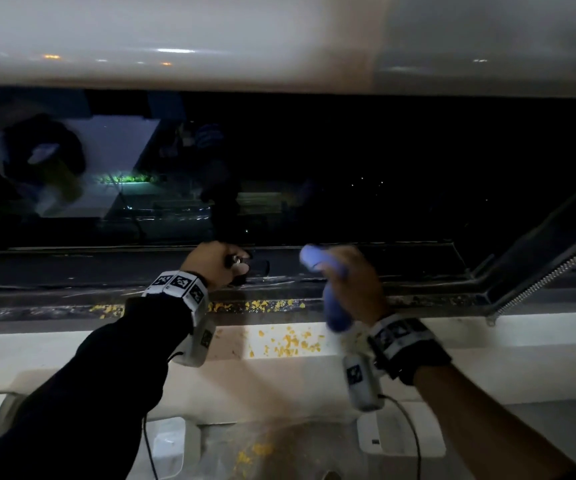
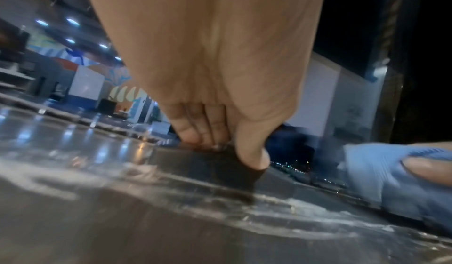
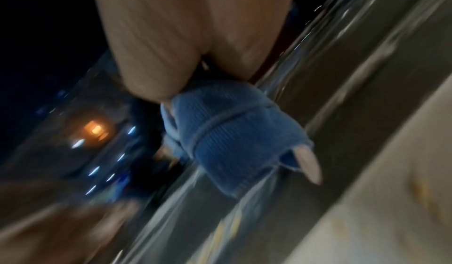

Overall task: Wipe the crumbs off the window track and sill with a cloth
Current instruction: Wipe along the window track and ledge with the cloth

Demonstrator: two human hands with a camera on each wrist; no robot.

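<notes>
Right hand: fingers wrapped tight round a folded blue cloth, one fingertip poking out past its frayed edge. The cloth sits bunched in the grip, hovering just above the dark window track, one end pointing toward the glass and the other trailing back over the wrist. Heavy blur on this side, so whether it touches the track is hard to call.

Left hand now: fingers curled down and thumb pressed against a dark window handle at the base of the pane, gripping it, with a small shiny metal part showing beside the knuckles in the head view.

Between the two hands, yellow crumbs lie scattered across the pale sill, and a second line of them runs along the near lip of the track. More yellow flecks lie lower down, below the sill.

Both wrists wear white marker bands; the left arm is in a dark sleeve. The window glass beyond is black, with faint reflections.
</notes>
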